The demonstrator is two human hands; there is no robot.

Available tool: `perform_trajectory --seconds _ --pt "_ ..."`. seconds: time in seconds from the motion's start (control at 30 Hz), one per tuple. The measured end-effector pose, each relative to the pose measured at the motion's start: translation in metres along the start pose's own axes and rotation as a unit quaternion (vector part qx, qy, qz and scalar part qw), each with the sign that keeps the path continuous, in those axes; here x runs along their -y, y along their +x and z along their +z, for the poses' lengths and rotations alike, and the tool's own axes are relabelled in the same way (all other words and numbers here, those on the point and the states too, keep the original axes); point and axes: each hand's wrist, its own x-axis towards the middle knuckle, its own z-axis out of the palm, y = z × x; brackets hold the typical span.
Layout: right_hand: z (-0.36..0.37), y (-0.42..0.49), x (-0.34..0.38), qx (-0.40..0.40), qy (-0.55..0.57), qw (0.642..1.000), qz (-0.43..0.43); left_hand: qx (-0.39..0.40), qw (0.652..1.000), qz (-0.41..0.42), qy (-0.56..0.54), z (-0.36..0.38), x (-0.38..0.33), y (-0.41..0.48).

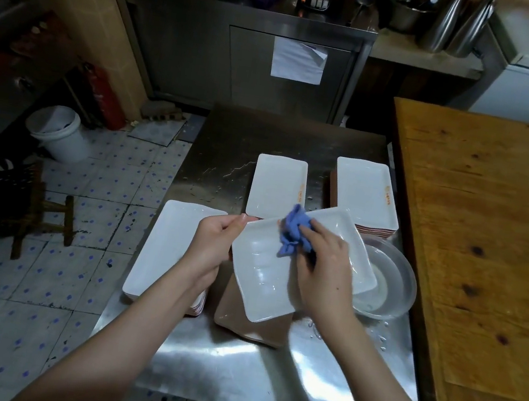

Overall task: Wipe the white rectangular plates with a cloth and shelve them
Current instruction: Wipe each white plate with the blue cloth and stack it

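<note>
Head: one cloth, one held plate, two hands

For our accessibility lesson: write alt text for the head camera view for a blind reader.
A right hand presses a blue cloth onto a white rectangular plate that the left hand grips by its edge, over a steel table with plate stacks.

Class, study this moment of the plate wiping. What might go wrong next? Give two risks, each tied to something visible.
1. The left hand grips the plate at one edge only while the right hand presses the blue cloth on it; it may slip onto the brown stack below.
2. The water bowl sits close beside the plate; a swing might knock it.
</note>
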Motion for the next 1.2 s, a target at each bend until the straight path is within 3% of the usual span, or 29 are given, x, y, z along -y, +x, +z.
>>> perform_trajectory --seconds 0.2,0.37,0.63,0.8,1.03,1.2 --pt "0.016 -0.030 0.034 0.070 0.054 0.989 -0.121 -0.025 0.999 -0.025 -0.038 0.002 -0.001 0.004" --pt "0.000 -0.021 0.012 0.054 0.022 0.994 -0.092 -0.013 0.999 -0.019 -0.029 -0.003 0.001 0.004" --pt "-0.031 0.002 -0.027 -0.050 -0.066 0.996 0.010 0.013 1.000 -0.003 -0.008 -0.009 0.006 0.002" --pt "-0.008 -0.025 -0.002 -0.010 -0.019 1.000 -0.018 -0.007 0.999 -0.022 -0.036 -0.006 0.008 0.001" --pt "0.016 -0.065 0.029 0.081 0.011 0.989 -0.126 -0.026 0.998 -0.028 -0.059 -0.001 0.010 0.001" --pt "-0.002 -0.049 0.003 0.030 -0.032 0.991 -0.123 -0.013 0.999 -0.016 -0.043 -0.001 0.008 -0.002"
